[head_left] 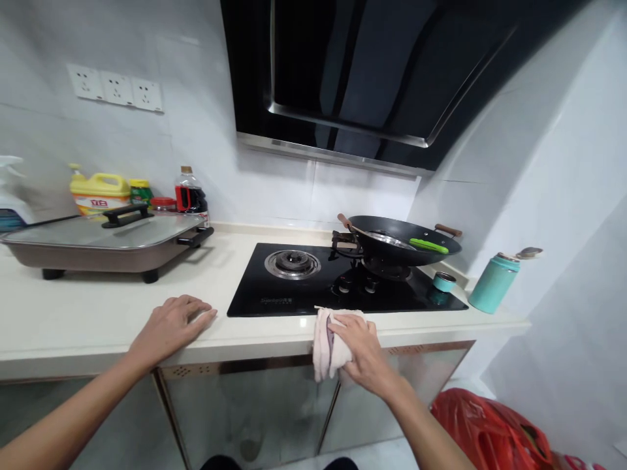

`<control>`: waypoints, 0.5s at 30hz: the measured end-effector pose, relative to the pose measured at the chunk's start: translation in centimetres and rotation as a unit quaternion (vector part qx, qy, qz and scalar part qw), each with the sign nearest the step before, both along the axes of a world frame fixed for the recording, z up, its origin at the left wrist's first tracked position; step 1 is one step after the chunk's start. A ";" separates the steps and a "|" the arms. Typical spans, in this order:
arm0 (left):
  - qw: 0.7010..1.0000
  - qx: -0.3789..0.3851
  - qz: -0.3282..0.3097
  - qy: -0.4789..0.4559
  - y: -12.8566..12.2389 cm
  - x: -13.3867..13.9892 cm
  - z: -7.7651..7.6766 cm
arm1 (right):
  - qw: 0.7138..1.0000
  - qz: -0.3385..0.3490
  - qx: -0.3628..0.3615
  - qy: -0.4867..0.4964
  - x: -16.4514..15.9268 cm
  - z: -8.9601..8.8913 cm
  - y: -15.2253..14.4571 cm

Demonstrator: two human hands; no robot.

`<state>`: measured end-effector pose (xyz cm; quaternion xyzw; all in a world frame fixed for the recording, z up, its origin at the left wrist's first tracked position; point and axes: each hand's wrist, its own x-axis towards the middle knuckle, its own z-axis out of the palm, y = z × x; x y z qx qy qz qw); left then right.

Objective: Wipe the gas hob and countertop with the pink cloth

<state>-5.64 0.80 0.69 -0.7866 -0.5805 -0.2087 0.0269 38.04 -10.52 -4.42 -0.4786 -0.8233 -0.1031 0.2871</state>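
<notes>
Pale countertop (93, 316) beneath hob (313, 294), lidded pan (93, 260), flask (494, 284)

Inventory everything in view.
Hood: one, black, above
Sockets: three, white, left
Sprayer: one, white, left
Jug: one, yellow, left
Jars: two, green and red, left
Bottle: one, dark, left
Pan: one, brown, left
Cooktop: one, black, centre
Wok: one, black, right
Handle: one, green, in wok
Flask: one, turquoise, right
Spoon: one, greyish, by flask
Cup: one, turquoise, right
Bag: one, red, right
Counter: one, cream, middle
Cabinets: several, grey, below
Cloth: one, pink, front
Left hand: one, bare, counter
Right hand: one, bare, on cloth
</notes>
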 end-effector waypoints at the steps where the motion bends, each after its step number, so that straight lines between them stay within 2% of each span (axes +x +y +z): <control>1: 1.000 0.003 -0.003 0.000 0.1 -0.1 -0.1 | 0.999 0.017 -0.004 0.039 0.9 0.6 0.0; 2: 1.000 0.004 -0.005 -0.001 0.2 -0.2 -0.2 | 0.996 0.016 -0.002 0.084 2.3 1.1 0.1; 4: 1.000 0.006 -0.006 -0.003 0.3 -0.2 -0.3 | 0.985 -0.038 0.015 0.167 5.6 2.0 0.7; 7: 1.000 0.008 -0.001 -0.011 0.2 0.0 -0.2 | 0.955 -0.202 0.048 0.214 11.1 3.3 2.2; 9: 1.000 0.009 0.001 -0.015 0.1 0.1 0.0 | 0.926 -0.320 0.058 0.192 14.1 3.9 3.3; 11: 1.000 0.013 -0.001 -0.019 -0.1 0.2 0.1 | 0.906 -0.401 0.011 0.133 16.2 4.0 4.3; 13: 0.999 0.020 -0.007 -0.024 -0.3 0.2 0.0 | 0.895 -0.436 -0.076 0.058 17.5 3.5 5.2; 15: 0.999 0.027 -0.015 -0.024 -0.3 0.1 -0.2 | 0.887 -0.444 -0.124 -0.005 18.2 2.9 6.1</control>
